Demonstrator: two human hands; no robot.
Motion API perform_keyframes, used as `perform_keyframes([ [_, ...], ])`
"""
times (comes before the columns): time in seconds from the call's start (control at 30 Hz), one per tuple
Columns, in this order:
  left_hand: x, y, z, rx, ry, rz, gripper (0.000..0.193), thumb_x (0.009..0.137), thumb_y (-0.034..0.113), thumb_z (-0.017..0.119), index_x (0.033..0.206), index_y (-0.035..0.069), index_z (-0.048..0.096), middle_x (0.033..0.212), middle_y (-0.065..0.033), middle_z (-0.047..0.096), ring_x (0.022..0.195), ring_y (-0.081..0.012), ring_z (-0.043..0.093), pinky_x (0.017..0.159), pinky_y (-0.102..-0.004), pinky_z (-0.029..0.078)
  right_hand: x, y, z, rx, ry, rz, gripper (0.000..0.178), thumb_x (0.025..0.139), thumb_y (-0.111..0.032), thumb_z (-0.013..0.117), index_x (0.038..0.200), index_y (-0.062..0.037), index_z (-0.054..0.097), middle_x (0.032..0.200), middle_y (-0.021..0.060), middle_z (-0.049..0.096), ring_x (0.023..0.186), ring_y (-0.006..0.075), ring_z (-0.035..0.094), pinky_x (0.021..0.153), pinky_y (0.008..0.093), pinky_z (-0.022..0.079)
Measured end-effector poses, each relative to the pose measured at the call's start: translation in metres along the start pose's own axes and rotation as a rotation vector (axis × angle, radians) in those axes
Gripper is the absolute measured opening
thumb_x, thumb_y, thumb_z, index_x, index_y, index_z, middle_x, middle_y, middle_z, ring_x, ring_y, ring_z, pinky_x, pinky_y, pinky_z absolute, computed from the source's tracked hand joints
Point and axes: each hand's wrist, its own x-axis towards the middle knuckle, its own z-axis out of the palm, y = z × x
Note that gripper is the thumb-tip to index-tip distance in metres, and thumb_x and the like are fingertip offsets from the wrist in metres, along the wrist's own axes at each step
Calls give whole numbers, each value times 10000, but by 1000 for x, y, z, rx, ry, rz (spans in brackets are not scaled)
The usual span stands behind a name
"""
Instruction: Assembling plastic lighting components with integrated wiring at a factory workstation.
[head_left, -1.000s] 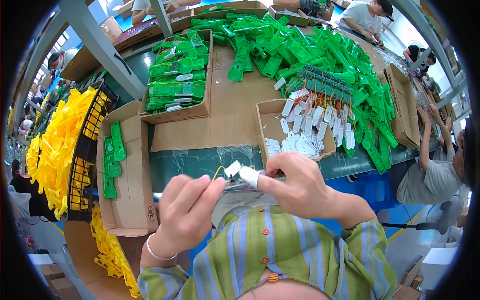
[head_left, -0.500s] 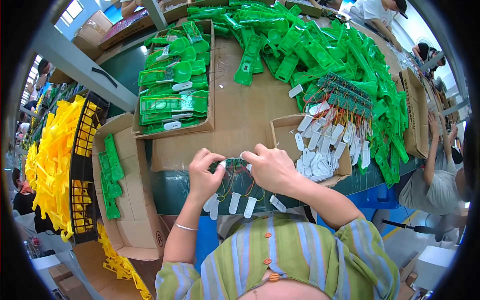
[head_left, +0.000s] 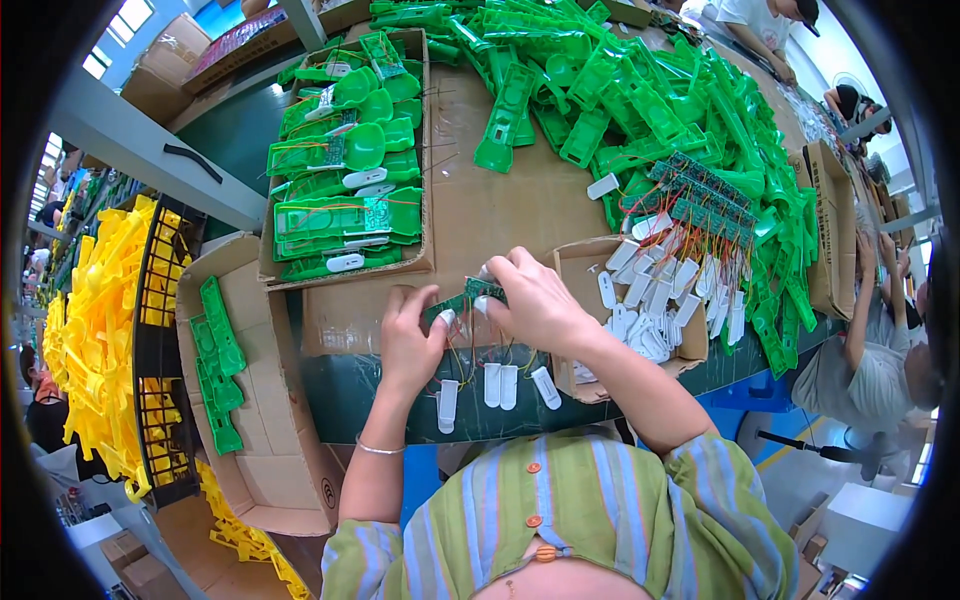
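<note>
My left hand point(head_left: 412, 340) and my right hand point(head_left: 540, 305) each pinch an end of a green circuit board strip point(head_left: 455, 306). Between the fingertips its two parts stand at an angle; whether they are still joined I cannot tell. Thin red, yellow and dark wires run down from it to several white oblong plastic pieces point(head_left: 546, 388), which dangle over the table's near edge. White covers show on some fingertips. Beyond my right hand, a carton point(head_left: 690, 362) holds loose white pieces point(head_left: 640, 335), with more wired circuit boards point(head_left: 700, 205) lying at its far side.
A large heap of green plastic housings point(head_left: 640, 100) fills the far right. At left, one carton point(head_left: 427, 200) holds green housings with boards; another point(head_left: 265, 430) has a few green housings point(head_left: 215, 365). Yellow parts point(head_left: 105, 350) fill a black crate point(head_left: 160, 400). Other people work nearby.
Both hands have risen slightly away from my body with the board. The strip was nearly straight and is now angled, its right part higher. The hanging white pieces have swung and shifted.
</note>
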Motion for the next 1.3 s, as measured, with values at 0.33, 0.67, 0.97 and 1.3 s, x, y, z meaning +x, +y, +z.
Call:
perform_keyframes([
  [0.33, -7, -9, 15, -7, 70, -15, 143, 697, -7, 611, 828, 28, 653, 744, -124, 505, 665, -291, 541, 579, -373, 431, 13, -1, 45, -185, 22, -81, 191, 736, -133, 629, 818, 14, 538, 808, 207, 601, 777, 390, 602, 683, 456, 493],
  [0.67, -8, -5, -2, 121, -18, 16, 402, 693, -28, 591, 1093, -3, 561, 1055, -177, 500, 962, -348, 524, 820, -412, 442, -2, -3, 35, -233, -13, -98, 190, 718, -40, 603, 891, 21, 551, 886, 230, 586, 841, 368, 617, 710, 420, 514],
  [0.97, -2, 29, -33, -23, -53, 401, 361, 712, -143, 517, 1006, 23, 646, 814, -102, 593, 706, -229, 609, 614, -295, 492, -20, -19, -14, 148, 57, -482, 486, 654, -5, 664, 1110, -3, 496, 1002, 182, 512, 883, 360, 561, 744, 413, 490],
  [1.3, -11, 49, -47, 110, -136, 407, 418, 674, -145, 522, 1027, 41, 646, 725, -73, 374, 692, -222, 412, 585, -318, 381, -33, -10, -20, -8, 250, -538, 217, 682, 60, 603, 876, -35, 606, 786, 88, 549, 709, 284, 585, 582, 361, 477],
])
